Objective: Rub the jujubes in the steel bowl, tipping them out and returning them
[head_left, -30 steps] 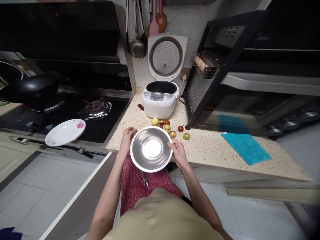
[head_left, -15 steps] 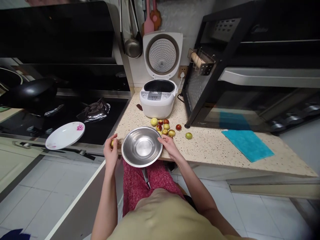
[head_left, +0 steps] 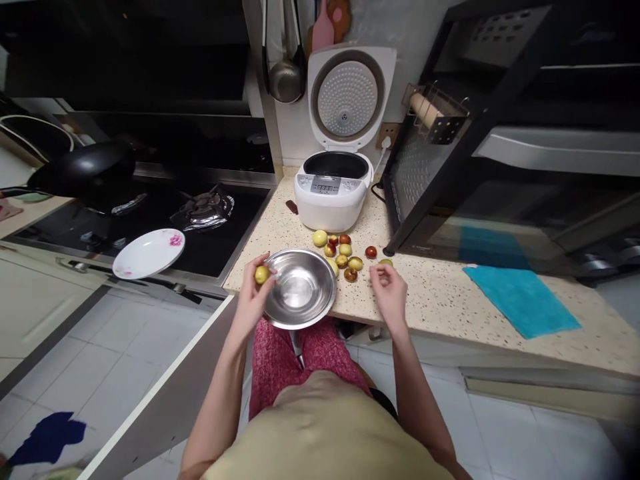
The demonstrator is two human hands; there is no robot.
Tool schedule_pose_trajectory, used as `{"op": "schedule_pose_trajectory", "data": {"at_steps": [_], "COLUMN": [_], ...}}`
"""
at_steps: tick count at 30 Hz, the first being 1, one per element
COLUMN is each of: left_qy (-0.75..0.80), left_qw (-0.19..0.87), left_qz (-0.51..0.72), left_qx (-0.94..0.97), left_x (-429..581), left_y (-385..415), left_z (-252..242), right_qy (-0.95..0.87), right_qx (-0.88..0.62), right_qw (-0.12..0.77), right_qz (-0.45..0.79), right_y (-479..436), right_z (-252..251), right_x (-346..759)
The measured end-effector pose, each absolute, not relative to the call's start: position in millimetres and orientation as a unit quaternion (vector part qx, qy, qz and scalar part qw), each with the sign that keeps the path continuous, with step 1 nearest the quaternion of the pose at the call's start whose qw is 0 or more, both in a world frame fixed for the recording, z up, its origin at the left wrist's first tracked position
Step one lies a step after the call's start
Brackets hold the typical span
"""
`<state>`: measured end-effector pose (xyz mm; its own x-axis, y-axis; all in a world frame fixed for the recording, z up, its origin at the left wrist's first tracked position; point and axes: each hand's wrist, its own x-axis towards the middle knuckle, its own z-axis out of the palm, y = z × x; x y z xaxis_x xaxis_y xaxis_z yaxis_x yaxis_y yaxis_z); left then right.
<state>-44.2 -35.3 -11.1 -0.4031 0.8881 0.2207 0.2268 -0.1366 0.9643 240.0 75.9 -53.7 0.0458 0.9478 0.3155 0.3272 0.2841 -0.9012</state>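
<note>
My left hand (head_left: 253, 297) is closed on a yellow-green jujube (head_left: 261, 274), held between thumb and fingers at the left rim of a stainless steel bowl (head_left: 295, 325). The bowl holds nothing and sits at the counter's front edge. To its right, my right hand (head_left: 391, 297) hovers over the counter with fingers loosely curled and slightly apart. Just beyond its fingertips lies a green jujube (head_left: 385, 263), partly hidden. Several yellow and red-brown jujubes (head_left: 345, 249) lie scattered behind and right of the bowl, with one red jujube (head_left: 371, 252) a little apart.
Behind the jujubes stands a white rice cooker (head_left: 330, 210) with its lid up. A white plate (head_left: 150, 257) rests at the stove's front edge, and a black wok (head_left: 85, 167) is on the far burner. At right are an oven (head_left: 500, 213) and a blue cloth (head_left: 523, 300).
My right hand has let go of the bowl's rim and moved right, close to the green jujube. My left hand has brought its jujube up over the bowl's left rim.
</note>
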Motion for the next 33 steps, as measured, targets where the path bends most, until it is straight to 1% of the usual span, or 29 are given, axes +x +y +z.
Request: {"op": "schedule_pose_trajectory", "data": {"at_steps": [3, 5, 8, 13, 15, 24, 30, 33], "left_qy": [0.596, 0.602, 0.614, 0.675, 0.68, 0.704, 0.707, 0.693], "left_qw": [0.28, 0.246, 0.199, 0.156, 0.141, 0.099, 0.078, 0.072], "left_qz": [0.495, 0.434, 0.341, 0.117, 0.074, 0.051, 0.073, 0.12], "left_qx": [0.567, 0.623, 0.683, 0.711, 0.715, 0.702, 0.699, 0.707], "left_x": [-35, -30, -23, -11, -7, -3, -10, -17], "left_y": [-28, -21, -9, 6, 9, 11, 3, -6], "left_z": [-11, -9, -6, -1, 0, -4, -9, -11], "right_qy": [-0.641, -0.652, -0.679, -0.715, -0.719, -0.702, -0.706, -0.704], "right_qx": [-0.575, -0.586, -0.575, -0.563, -0.561, -0.567, -0.567, -0.567], "right_qw": [0.497, 0.48, 0.457, 0.412, 0.408, 0.425, 0.418, 0.421], "right_qz": [0.109, 0.037, 0.013, 0.038, 0.045, 0.077, 0.075, 0.074], "right_y": [80, 82, 87, 94, 96, 103, 104, 104], "right_z": [-61, -67, -77, -90, -92, -83, -81, -80], "right_x": [255, 261, 265, 269, 269, 270, 269, 269]}}
